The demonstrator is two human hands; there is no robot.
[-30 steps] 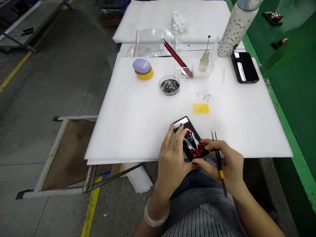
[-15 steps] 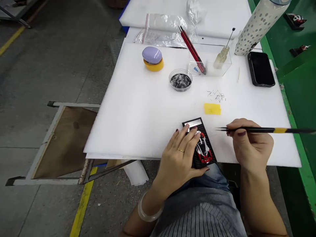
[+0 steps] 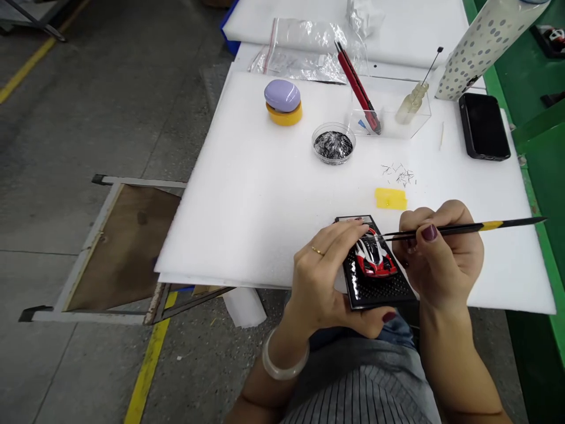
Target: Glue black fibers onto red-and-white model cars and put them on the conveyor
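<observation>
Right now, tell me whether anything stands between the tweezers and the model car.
Nothing visible does: the tweezers in the right hand point at the model car; fingers of the left hand lie opposite them.

Spotted btl [image 3: 483, 50] nr blk device [image 3: 484, 125]

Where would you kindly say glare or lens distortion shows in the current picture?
Head view: pale glints on the glossy black rectangular base and the crinkled clear plastic bag; also head view: the white grey-dotted bottle leans outward, likely wide-lens distortion.
</observation>
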